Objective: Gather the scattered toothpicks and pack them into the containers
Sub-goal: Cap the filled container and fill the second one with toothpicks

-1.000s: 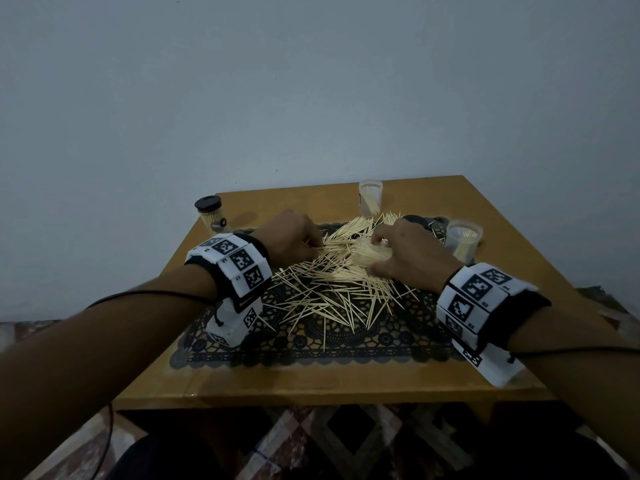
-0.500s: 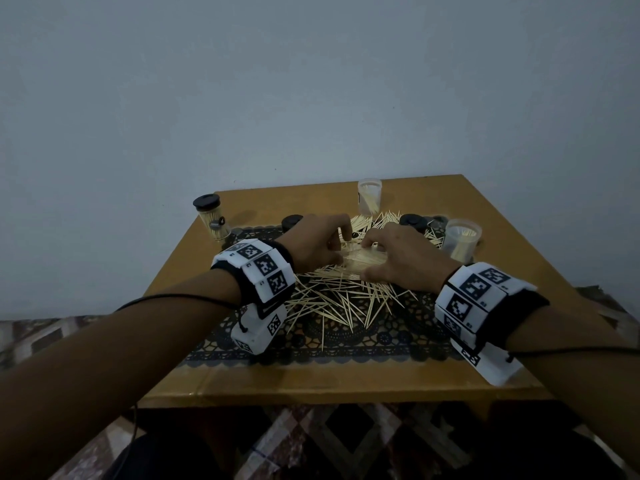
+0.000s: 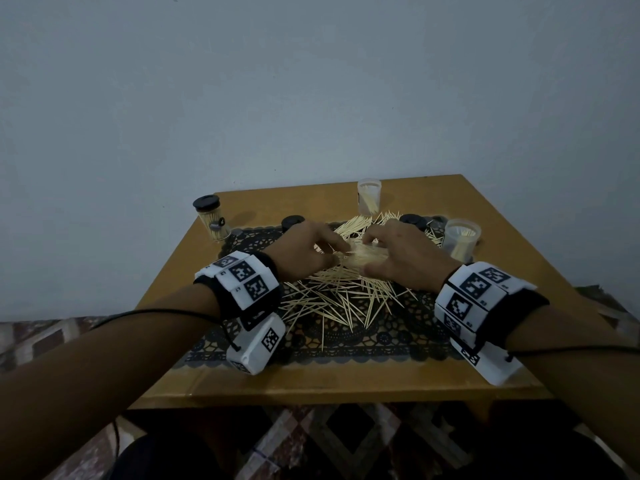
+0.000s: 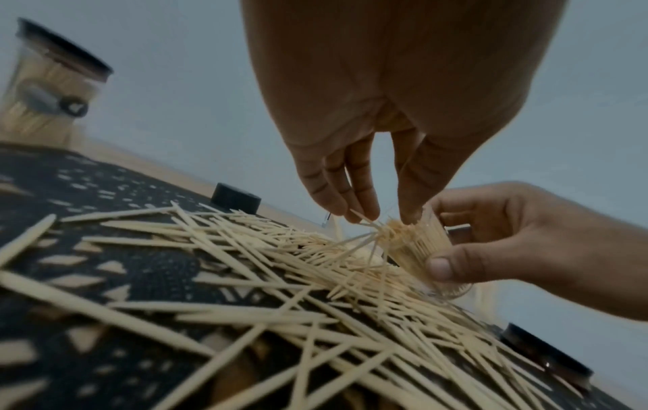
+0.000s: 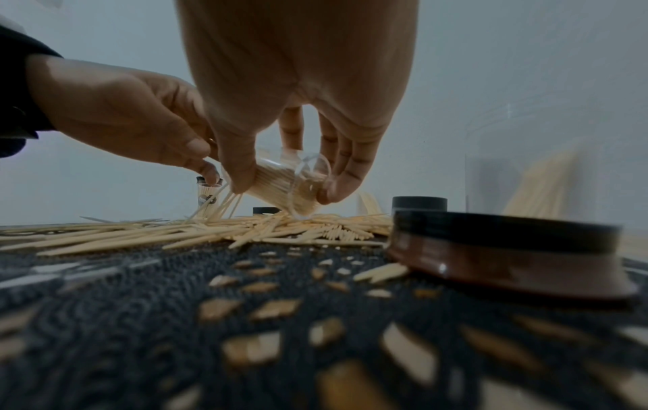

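Loose toothpicks [image 3: 343, 299] lie scattered in a heap on a dark lace mat [image 3: 346, 341]. My right hand [image 3: 372, 254] grips a clear container [image 3: 363, 259] tilted on its side just above the heap, packed with toothpicks. The right wrist view has the container [image 5: 270, 180] between thumb and fingers of that hand [image 5: 285, 191], its base towards the camera. My left hand [image 4: 384, 217] pinches a few toothpicks at the container's mouth [image 4: 417, 247]; several stick out loose there.
A closed container with a black lid [image 3: 211, 218] stands back left on the wooden table [image 3: 311, 386]. Open containers stand at the back [image 3: 369, 197] and right [image 3: 462, 237]. Black lids [image 3: 292, 221] [image 3: 412, 220] lie on the mat's far edge.
My left hand has come right, away from the heap's left side, and now meets the right hand at the container's mouth. The right hand has stayed nearly in place.
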